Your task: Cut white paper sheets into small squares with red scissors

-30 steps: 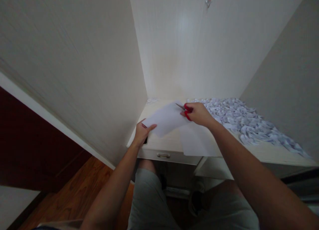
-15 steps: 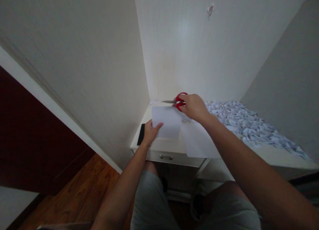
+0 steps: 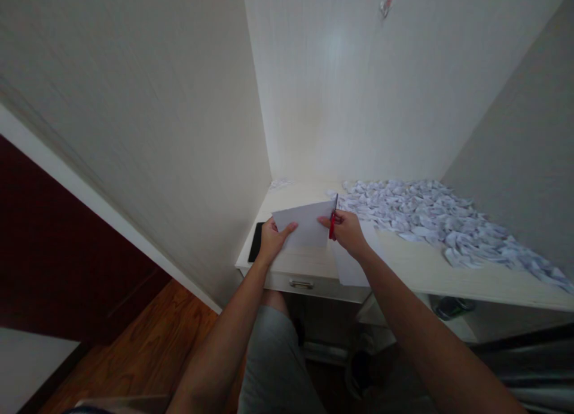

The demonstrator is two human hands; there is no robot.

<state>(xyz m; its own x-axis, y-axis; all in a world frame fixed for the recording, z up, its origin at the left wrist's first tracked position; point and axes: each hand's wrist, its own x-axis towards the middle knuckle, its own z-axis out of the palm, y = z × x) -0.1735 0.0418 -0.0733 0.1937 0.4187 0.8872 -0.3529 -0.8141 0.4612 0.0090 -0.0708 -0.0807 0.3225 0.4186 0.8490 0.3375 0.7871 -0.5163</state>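
My left hand (image 3: 272, 239) is closed on the left side of a white sheet of paper (image 3: 305, 222), thumb on top. The sheet is raised and tilted over the desk. My right hand (image 3: 347, 230) grips red-handled scissors (image 3: 332, 224) at the sheet's right edge, blades pointing up and away from me. Its thumb also lies against the paper. From this angle I cannot tell whether the blades are apart or have paper between them. A second white sheet (image 3: 354, 267) lies on the desk, partly under my right hand and wrist.
Many cut paper strips (image 3: 403, 204) cover the back and right of the white desk (image 3: 419, 255). A few scraps (image 3: 280, 184) lie in the far left corner. A flat black object (image 3: 256, 241) rests by my left hand. Below is a drawer handle (image 3: 301, 284); walls enclose the desk.
My right hand has come down and nearer, turning the scissors from pointing left to pointing away, against the sheet's right edge. The sheet in my left hand has tilted. The view has shifted slightly.
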